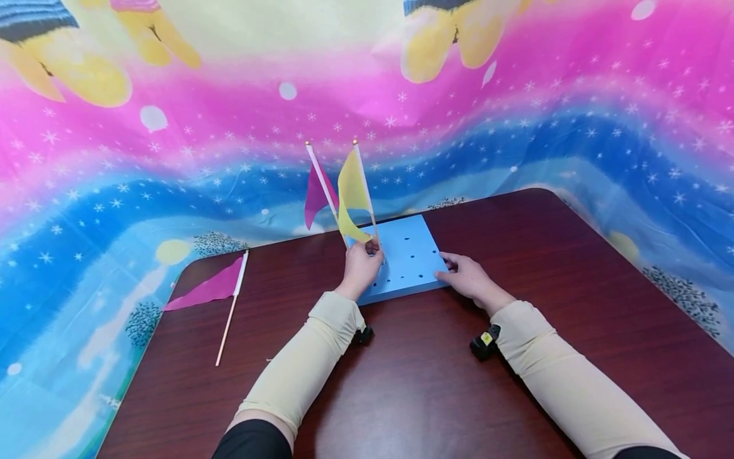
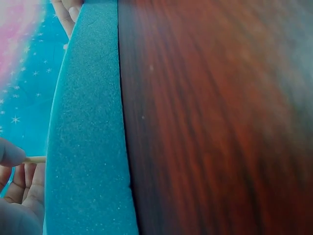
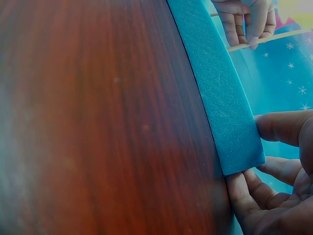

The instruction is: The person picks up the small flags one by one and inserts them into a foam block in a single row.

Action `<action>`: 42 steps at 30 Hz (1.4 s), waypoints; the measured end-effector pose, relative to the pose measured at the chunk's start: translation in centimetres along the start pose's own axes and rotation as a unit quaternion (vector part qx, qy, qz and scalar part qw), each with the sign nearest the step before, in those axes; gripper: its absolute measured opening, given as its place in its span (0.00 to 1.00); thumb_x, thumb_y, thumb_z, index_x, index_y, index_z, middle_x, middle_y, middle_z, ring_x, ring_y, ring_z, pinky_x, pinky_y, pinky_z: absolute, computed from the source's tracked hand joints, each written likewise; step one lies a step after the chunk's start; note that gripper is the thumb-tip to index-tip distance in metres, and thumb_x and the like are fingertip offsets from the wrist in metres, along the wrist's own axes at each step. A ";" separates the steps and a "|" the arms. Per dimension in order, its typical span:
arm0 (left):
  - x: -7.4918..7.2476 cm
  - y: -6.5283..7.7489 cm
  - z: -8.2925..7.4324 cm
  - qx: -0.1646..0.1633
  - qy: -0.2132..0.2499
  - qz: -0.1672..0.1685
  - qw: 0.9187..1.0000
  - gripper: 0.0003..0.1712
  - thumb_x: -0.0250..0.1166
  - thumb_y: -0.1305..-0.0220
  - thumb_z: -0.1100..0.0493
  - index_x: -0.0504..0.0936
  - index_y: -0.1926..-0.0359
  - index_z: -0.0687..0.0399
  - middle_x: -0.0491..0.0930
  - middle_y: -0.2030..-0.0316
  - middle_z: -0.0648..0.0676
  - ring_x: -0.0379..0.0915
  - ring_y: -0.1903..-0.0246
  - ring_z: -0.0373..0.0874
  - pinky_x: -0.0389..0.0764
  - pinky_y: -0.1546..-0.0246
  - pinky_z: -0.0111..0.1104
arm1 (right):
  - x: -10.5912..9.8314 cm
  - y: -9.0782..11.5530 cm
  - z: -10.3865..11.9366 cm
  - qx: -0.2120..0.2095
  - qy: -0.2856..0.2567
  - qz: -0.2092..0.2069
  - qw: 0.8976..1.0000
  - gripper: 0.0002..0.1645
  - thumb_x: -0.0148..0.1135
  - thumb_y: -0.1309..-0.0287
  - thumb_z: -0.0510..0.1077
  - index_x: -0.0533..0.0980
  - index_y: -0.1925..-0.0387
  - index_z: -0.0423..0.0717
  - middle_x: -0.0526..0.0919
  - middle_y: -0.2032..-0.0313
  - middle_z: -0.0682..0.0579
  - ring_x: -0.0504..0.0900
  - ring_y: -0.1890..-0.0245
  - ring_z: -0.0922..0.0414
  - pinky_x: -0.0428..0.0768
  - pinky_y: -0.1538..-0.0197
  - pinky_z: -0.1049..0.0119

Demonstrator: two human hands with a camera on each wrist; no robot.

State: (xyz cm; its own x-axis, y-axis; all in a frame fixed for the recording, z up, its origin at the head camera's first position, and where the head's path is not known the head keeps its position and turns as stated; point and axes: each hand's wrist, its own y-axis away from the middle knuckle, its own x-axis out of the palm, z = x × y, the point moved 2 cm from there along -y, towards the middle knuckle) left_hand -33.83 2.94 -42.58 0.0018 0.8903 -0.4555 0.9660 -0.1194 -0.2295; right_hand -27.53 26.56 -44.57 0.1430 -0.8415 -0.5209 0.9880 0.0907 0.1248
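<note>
Sleeves meet hands: left pinches yellow flag, right grips block holding magenta flag.

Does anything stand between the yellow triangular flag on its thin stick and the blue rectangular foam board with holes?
Nothing visible does: the left-hand grip pinches the yellow flag by its stick over the blue board. The magenta triangular flag stands beside it, not between. Whether the stick is already seated is unclear.
</note>
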 end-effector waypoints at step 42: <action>-6.7 4.6 1.6 -0.025 0.013 0.053 0.998 0.23 0.68 0.32 0.63 0.76 0.39 0.68 0.80 0.48 0.63 0.76 0.47 0.57 0.78 0.43 0.47 | -0.1 0.2 0.3 -0.008 0.012 0.010 1.000 0.41 0.58 0.25 0.44 0.54 0.22 0.32 0.65 0.34 0.29 0.67 0.37 0.37 0.72 0.35 0.42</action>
State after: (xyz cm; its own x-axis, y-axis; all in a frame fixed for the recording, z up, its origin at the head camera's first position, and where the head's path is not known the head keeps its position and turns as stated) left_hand -29.81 -4.31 -41.94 0.1111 0.8853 -0.4515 0.9716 -0.1923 -0.1381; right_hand -27.32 26.47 -44.23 0.1633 -0.8268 -0.5382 0.9858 0.1152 0.1221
